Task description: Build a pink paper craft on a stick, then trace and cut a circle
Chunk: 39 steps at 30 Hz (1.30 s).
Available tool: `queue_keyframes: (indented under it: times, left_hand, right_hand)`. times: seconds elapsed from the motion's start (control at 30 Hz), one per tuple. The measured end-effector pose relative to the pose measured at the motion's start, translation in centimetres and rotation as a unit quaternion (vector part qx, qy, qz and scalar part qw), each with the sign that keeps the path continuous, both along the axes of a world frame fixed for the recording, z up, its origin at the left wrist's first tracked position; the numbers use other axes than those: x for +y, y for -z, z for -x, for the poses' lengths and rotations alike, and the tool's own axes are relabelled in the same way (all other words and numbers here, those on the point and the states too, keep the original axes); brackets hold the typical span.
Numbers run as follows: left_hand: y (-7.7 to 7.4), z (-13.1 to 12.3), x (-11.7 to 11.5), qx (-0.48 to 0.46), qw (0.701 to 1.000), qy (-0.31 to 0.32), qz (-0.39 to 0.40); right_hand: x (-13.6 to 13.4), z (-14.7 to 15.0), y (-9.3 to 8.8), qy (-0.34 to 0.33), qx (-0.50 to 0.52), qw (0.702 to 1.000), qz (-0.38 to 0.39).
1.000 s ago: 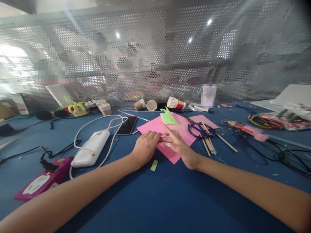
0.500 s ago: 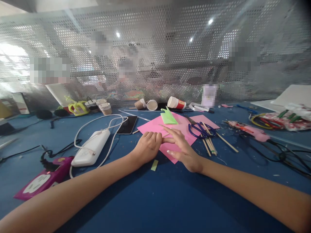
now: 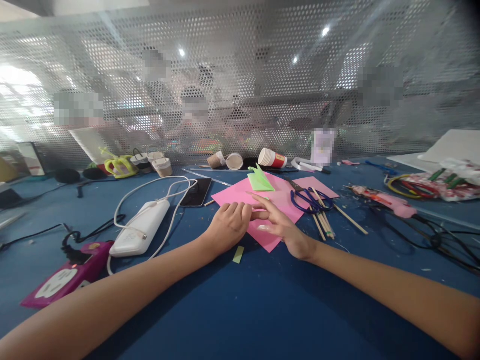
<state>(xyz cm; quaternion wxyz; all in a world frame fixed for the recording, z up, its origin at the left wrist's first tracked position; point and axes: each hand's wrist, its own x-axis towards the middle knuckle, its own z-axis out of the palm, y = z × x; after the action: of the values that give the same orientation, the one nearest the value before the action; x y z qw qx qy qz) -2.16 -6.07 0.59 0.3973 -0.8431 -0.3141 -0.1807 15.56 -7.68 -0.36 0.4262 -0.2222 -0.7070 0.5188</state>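
Note:
My left hand (image 3: 229,226) is closed in a fist over the near left part of a pink paper sheet (image 3: 270,241); whatever its fingers hold is hidden. Against its knuckles reaches a finger of my right hand (image 3: 287,227), whose index finger points forward while the thumb stays apart. No object shows in the right hand. Just beyond both hands, a folded green paper piece (image 3: 261,182) stands on the pink sheet. A small pale green paper strip (image 3: 238,255) lies on the blue table below my left wrist.
Right of the sheet are blue-handled scissors (image 3: 311,201), wooden sticks (image 3: 325,224) and a pink glue gun (image 3: 386,201). Leftward lie a black phone (image 3: 197,193), a white power bank (image 3: 140,230) with its cable and a magenta power strip (image 3: 62,280). Paper cups (image 3: 273,158) line the mesh screen.
My right hand has shifted slightly, its fingers drawing closer together and its thumb moving up nearer the left fist. The left hand stays almost in place.

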Motion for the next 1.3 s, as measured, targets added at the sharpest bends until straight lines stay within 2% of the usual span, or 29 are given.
queue_keyframes:
  times: [0.07,0.2,0.27,0.37,0.47,0.63,0.77,0.87,0.97,1.13,1.3]
  left_hand:
    - [0.0,0.0,0.0,0.002,1.0,-0.006,0.006]
    - [0.2,0.1,0.0,-0.007,1.0,-0.005,0.009]
    - [0.3,0.2,0.0,-0.013,1.0,0.007,0.015]
    - [0.4,0.4,0.0,-0.035,0.999,0.019,0.031]
    - [0.5,0.5,0.3,-0.104,0.993,0.018,0.058]
    - [0.8,0.9,1.0,-0.218,0.964,0.047,0.142]
    - [1.3,1.2,1.7,-0.264,0.945,0.079,0.175]
    - [1.6,1.2,2.2,-0.303,0.92,0.125,0.216]
    - [1.4,1.3,2.4,-0.346,0.877,0.166,0.29]
    - [0.4,1.3,2.2,-0.419,0.809,0.185,0.368]
    - [0.5,1.5,2.2,-0.396,0.786,0.227,0.417]
  right_hand:
    - [0.0,0.0,0.0,-0.013,0.002,1.0,0.007]
    - [-0.4,-0.1,-0.3,-0.002,-0.034,0.999,-0.043]
    - [-0.6,-0.1,-0.4,-0.003,-0.035,0.998,-0.044]
    - [-0.6,0.0,-0.4,-0.006,-0.017,1.0,-0.015]
    - [0.1,0.2,0.0,0.008,0.015,1.0,0.024]
    - [2.0,0.3,1.1,0.075,0.105,0.988,0.081]
    - [2.3,0.4,1.1,0.073,0.127,0.984,0.103]
    - [1.9,0.4,0.7,0.048,0.127,0.985,0.106]
    - [1.7,0.5,0.5,0.028,0.123,0.987,0.103]
    - [1.7,0.5,0.5,0.005,0.126,0.985,0.119]
    - [1.7,0.6,0.1,-0.01,0.142,0.981,0.131]
